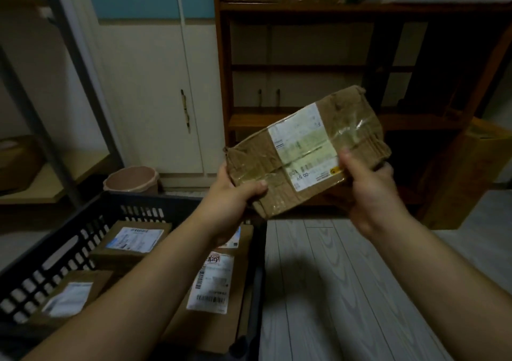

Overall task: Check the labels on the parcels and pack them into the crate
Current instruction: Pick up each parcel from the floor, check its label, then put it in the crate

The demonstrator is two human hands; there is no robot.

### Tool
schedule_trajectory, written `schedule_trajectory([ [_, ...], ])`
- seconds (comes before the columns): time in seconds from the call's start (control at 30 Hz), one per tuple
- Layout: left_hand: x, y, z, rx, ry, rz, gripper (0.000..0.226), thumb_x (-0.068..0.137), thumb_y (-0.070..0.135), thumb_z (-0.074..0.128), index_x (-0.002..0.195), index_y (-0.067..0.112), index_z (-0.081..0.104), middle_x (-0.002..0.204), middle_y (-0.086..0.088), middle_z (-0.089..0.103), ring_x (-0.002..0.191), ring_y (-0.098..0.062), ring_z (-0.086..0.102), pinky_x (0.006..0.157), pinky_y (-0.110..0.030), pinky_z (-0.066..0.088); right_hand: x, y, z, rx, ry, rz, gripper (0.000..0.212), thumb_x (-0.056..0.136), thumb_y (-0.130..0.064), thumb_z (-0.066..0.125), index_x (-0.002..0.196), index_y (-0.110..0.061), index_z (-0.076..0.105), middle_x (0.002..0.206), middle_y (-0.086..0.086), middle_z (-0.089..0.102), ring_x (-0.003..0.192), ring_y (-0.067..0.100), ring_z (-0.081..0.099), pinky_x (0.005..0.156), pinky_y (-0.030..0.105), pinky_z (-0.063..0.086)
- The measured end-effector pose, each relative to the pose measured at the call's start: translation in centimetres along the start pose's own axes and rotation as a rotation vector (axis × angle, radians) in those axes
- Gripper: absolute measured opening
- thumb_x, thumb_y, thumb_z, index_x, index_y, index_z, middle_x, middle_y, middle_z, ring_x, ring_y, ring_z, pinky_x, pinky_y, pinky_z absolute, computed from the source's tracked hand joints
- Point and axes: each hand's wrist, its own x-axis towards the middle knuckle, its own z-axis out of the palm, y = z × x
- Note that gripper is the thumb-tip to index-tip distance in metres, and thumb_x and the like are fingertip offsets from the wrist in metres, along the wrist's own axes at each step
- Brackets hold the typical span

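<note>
I hold a worn brown cardboard parcel (307, 150) up in front of me, tilted, with its white label facing me. My left hand (230, 197) grips its lower left corner and my right hand (368, 188) grips its right end, thumb on the label's edge. Below left stands a dark slotted plastic crate (69, 244). Several labelled cardboard parcels lie inside it, among them one at the back (133, 241), one at the near left (69, 297) and a long one (213, 291) along the right wall, partly hidden by my left forearm.
A pink waste bin (131, 179) stands behind the crate, before white cupboard doors (155, 97). A wooden shelf unit (304, 69) rises straight ahead, a metal rack (69, 69) at left. A brown box (465, 172) sits at right. Pale wood-grain floor (346, 291) lies right of the crate.
</note>
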Motion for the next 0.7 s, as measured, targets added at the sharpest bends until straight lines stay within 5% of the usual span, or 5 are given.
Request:
schedule_trajectory([
  [0.1, 0.0, 1.0, -1.5, 0.073, 0.037, 0.019, 0.067, 0.075, 0.012, 0.069, 0.130, 0.035, 0.038, 0.117, -0.012, 0.061, 0.090, -0.028, 0.070, 0.068, -0.037, 0.057, 0.5, -0.4, -0.9, 0.007, 0.025, -0.089, 0.087, 0.081, -0.025, 0.071, 0.146, -0.036, 0.015, 0.129, 0.002, 0.054, 0.105, 0.028, 0.063, 0.084, 0.051, 0.054],
  [0.23, -0.8, 2.6, -4.0, 0.166, 0.215, 0.040, 0.079, 0.058, 0.036, 0.073, 0.127, 0.047, 0.037, 0.114, -0.009, 0.061, 0.084, -0.027, 0.071, 0.066, -0.038, 0.057, 0.6, 1.8, 0.1, -0.114, -0.228, -0.140, 0.044, 0.088, -0.021, 0.063, 0.129, -0.030, 0.049, 0.115, 0.000, 0.067, 0.103, 0.021, 0.066, 0.085, 0.045, 0.054],
  [0.33, -2.1, 3.6, -6.5, 0.218, 0.334, 0.076, 0.067, 0.067, 0.042, 0.070, 0.129, 0.041, 0.044, 0.111, -0.007, 0.067, 0.089, -0.026, 0.071, 0.066, -0.037, 0.057, 0.8, 4.3, 2.2, -0.158, -0.317, -0.104, 0.049, 0.089, -0.029, 0.062, 0.134, -0.033, 0.042, 0.118, -0.007, 0.065, 0.107, 0.014, 0.063, 0.092, 0.043, 0.051],
  [0.47, -5.3, 4.4, -9.5, 0.336, 0.377, 0.140, 0.046, 0.077, 0.037, 0.066, 0.121, 0.045, 0.052, 0.112, 0.002, 0.069, 0.099, -0.022, 0.068, 0.074, -0.038, 0.056, 0.0, 7.4, 5.9, -0.170, -0.399, -0.044, 0.058, 0.088, -0.038, 0.062, 0.138, -0.036, 0.032, 0.108, -0.018, 0.061, 0.092, -0.001, 0.063, 0.077, 0.026, 0.052],
  [0.7, -9.1, 5.7, -12.7, 0.415, 0.410, 0.043, 0.054, 0.071, 0.037, 0.070, 0.115, 0.058, 0.047, 0.116, 0.004, 0.066, 0.104, -0.025, 0.066, 0.085, -0.057, 0.050, -2.0, 10.1, 9.0, -0.230, -0.560, 0.027, 0.048, 0.089, -0.042, 0.057, 0.129, -0.042, 0.031, 0.111, -0.019, 0.059, 0.106, 0.006, 0.058, 0.096, 0.040, 0.046],
])
